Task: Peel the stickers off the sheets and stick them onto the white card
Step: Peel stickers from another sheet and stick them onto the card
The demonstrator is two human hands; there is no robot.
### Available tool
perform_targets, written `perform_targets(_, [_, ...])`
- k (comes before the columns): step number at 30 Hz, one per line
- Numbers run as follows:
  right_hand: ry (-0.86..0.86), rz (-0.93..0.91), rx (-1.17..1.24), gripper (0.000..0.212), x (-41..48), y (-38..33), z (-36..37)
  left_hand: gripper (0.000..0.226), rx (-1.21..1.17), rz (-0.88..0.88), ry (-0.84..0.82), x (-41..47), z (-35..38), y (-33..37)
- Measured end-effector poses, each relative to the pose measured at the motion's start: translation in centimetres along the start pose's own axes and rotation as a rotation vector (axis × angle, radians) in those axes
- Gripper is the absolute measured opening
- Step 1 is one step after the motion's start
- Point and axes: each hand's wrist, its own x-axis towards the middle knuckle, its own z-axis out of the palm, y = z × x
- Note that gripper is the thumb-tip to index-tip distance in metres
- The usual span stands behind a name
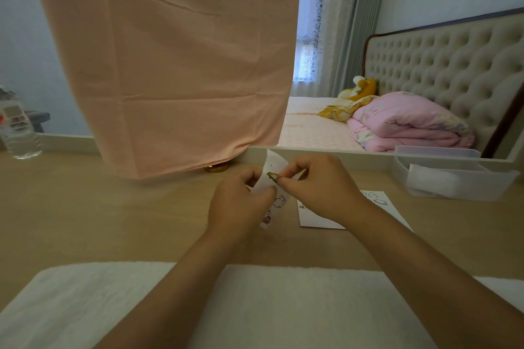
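Sticker point(273, 177) pinched by right hand point(317, 187) over sheet point(272, 178).

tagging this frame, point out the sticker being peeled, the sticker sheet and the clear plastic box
sticker point(273, 177), head view, middle of the lifted piece
sticker sheet point(274, 161), head view, bare upper part
clear plastic box point(502, 184), head view, front wall near its right corner

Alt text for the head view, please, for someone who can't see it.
The left hand holds a sticker sheet above the table while the right hand pinches a small sticker on it. The white card lies to the right, partly under the right forearm.
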Motion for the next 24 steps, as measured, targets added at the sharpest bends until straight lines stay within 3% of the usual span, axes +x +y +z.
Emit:
perform_targets(4, [-0.044, 0.029, 0.031, 0.01, 0.0, -0.4, 0.2, 0.014, 0.09, 0.056, 0.053, 0.0, 0.1, -0.6])
perform_targets(8, [-0.018, 0.048, 0.05, 0.013, -0.1, -0.6, 0.0, 0.034, 0.077, 0.065, 0.07, 0.0, 0.0, -0.5])
perform_targets(13, [-0.018, 0.056, 0.023, 0.016, -0.2, -0.8, -0.2, 0.007, 0.192, 0.13, 0.111, 0.1, 0.0, -0.9])
perform_targets(18, [-0.06, 0.087, 0.015, 0.018, 0.0, -0.6, -0.7, 0.013, 0.238, 0.279, 0.084, -0.1, -0.3, -0.9])
perform_targets(24, [-0.103, 0.11, -0.013, 0.031, 0.0, -0.6, -1.0, 0.01, 0.178, 0.301, 0.075, 0.1, -0.1, -1.4])
